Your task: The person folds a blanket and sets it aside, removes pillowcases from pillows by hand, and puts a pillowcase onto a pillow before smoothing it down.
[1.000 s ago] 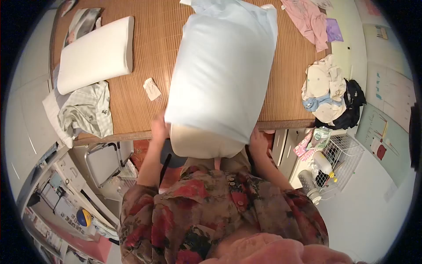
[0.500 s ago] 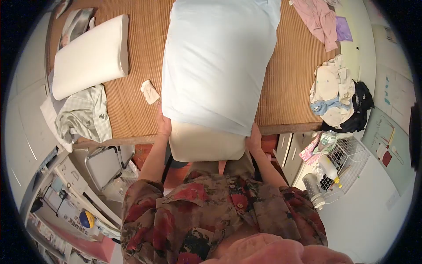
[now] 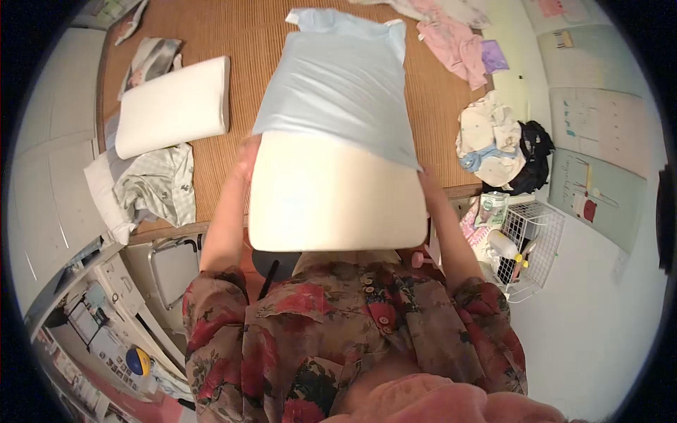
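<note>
A cream foam pillow [image 3: 338, 197] lies lengthwise before me, its near end sticking out past the bed edge close to my body. The light blue pillowcase [image 3: 338, 92] covers its far part, with the hem slanting across the pillow and loose fabric bunched at the far end. At the left side of the hem, my left hand [image 3: 248, 156] is closed on the pillowcase; its fingertips are partly hidden. My right hand [image 3: 427, 186] grips the hem's right corner, most of its fingers hidden behind the pillow's side.
A second white pillow [image 3: 173, 106] rests on the bamboo mat [image 3: 243, 28] to the left, beside a crumpled checked cloth [image 3: 159, 183]. Pink clothing [image 3: 455, 49], white clothing [image 3: 490, 137] and black clothing [image 3: 534, 155] lie right. A wire basket [image 3: 529, 247] hangs below them.
The pillowcase hem has moved away from me along the pillow, baring much more foam. Both hands have moved farther out with it. The view has shifted somewhat.
</note>
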Action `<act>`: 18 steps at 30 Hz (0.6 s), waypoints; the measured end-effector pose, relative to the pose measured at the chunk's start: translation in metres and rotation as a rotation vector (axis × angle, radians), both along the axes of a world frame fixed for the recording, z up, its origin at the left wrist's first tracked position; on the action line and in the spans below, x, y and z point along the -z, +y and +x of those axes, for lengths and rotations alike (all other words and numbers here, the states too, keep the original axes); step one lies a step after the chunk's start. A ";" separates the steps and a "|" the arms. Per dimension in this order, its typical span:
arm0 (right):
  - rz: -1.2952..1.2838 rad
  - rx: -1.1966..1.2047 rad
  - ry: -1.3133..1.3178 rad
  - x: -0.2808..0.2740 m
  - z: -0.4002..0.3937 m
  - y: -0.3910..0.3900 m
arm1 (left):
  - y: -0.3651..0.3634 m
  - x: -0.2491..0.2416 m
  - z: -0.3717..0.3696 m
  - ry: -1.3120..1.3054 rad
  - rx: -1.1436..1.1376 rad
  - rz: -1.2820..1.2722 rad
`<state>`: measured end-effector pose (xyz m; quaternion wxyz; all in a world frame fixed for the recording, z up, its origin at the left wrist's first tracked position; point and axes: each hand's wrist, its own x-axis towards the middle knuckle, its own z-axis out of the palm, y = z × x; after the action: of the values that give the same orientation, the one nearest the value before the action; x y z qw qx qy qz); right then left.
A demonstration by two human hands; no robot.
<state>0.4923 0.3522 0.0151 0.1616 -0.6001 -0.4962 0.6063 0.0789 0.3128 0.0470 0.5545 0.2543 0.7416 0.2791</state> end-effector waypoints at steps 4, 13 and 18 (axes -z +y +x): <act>0.216 -0.107 0.169 -0.100 0.013 0.035 | -0.002 -0.043 -0.032 -0.193 0.031 0.313; 1.008 -0.009 -0.075 -0.088 0.004 0.036 | -0.067 -0.103 0.031 -0.126 -0.166 0.463; 0.231 0.052 0.726 -0.065 0.029 0.023 | -0.073 -0.066 0.052 -0.086 -0.291 0.446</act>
<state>0.5209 0.3748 0.0797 0.4086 -0.3366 -0.4562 0.7153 0.1310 0.2400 0.1128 0.4699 0.2486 0.6662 0.5230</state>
